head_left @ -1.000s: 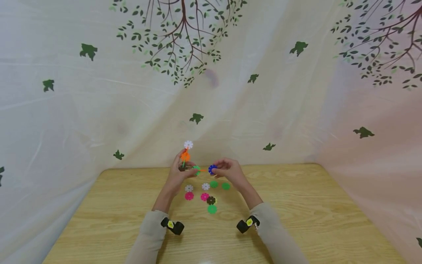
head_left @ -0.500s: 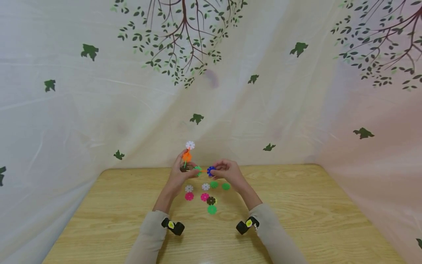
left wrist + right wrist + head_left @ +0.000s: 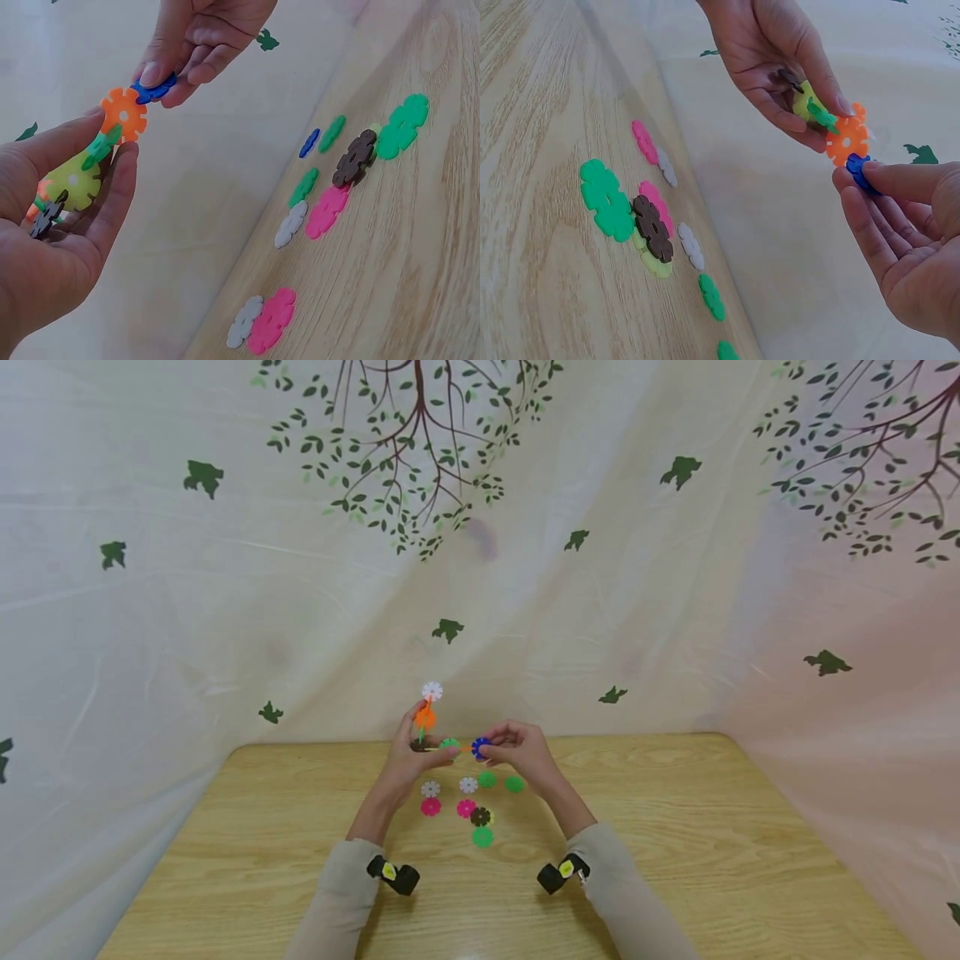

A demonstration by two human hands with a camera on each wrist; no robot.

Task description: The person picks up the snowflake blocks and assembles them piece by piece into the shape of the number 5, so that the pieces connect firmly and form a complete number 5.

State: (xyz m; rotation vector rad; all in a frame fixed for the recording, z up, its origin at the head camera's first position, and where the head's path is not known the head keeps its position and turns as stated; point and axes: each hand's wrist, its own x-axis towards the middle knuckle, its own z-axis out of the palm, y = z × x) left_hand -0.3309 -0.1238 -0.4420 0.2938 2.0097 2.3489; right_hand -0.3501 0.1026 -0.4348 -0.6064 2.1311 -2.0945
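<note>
My left hand [image 3: 401,758] holds a chain of interlocking flower-shaped discs, raised at the back of the table. In the left wrist view the chain runs from a brown disc [image 3: 49,216] through a yellow-green disc [image 3: 84,187] and a green disc [image 3: 100,148] to an orange disc [image 3: 112,112]. An upper branch with another orange disc [image 3: 425,719] ends in a white disc [image 3: 432,692] above the fingers. My right hand [image 3: 527,750] pinches a blue disc [image 3: 861,174] between thumb and fingers, its rim right at the edge of the chain's end orange disc.
Loose discs lie on the wooden table [image 3: 300,827] below the hands: pink [image 3: 431,807], white [image 3: 430,788], brown [image 3: 480,817] overlapping yellow, several green [image 3: 482,837], and a blue one [image 3: 309,143]. A printed cloth [image 3: 510,635] hangs behind the table's far edge.
The right hand has brought the blue disc slightly left, up against the orange disc. The chain has shifted a little right and its green disc has tilted. The loose discs stay put.
</note>
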